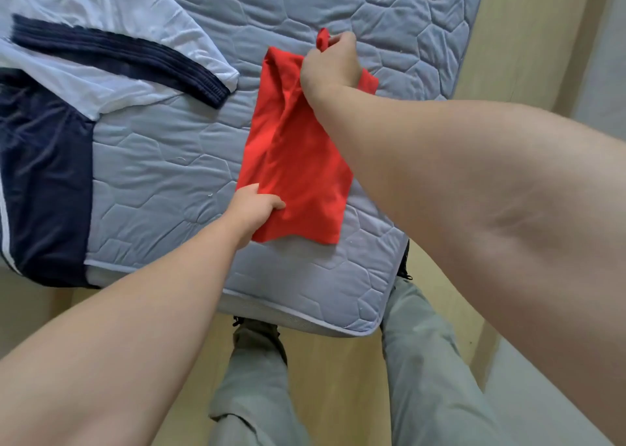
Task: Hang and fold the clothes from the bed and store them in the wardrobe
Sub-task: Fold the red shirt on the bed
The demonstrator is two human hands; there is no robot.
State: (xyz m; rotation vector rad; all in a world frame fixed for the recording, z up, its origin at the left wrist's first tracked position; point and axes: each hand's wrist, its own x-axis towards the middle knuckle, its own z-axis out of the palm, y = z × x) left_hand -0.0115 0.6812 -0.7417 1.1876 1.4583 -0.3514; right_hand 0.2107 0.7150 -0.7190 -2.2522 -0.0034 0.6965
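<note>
A red garment (291, 154), folded into a long narrow strip, lies on the grey-blue quilted mattress (162, 161) near its front corner. My left hand (254, 205) grips the strip's near left edge, fingers curled over the cloth. My right hand (330, 62) pinches the far end, where a small red tip sticks up above my fingers. A white garment with a dark navy band (111, 39) lies spread at the mattress's far left, and a navy garment (44, 181) hangs over the left front edge.
The mattress corner (359, 327) ends just in front of my legs in grey trousers (423, 378). Light wooden floor (338, 378) lies below and to the right of the bed. A pale wall or panel (603, 56) stands at the far right.
</note>
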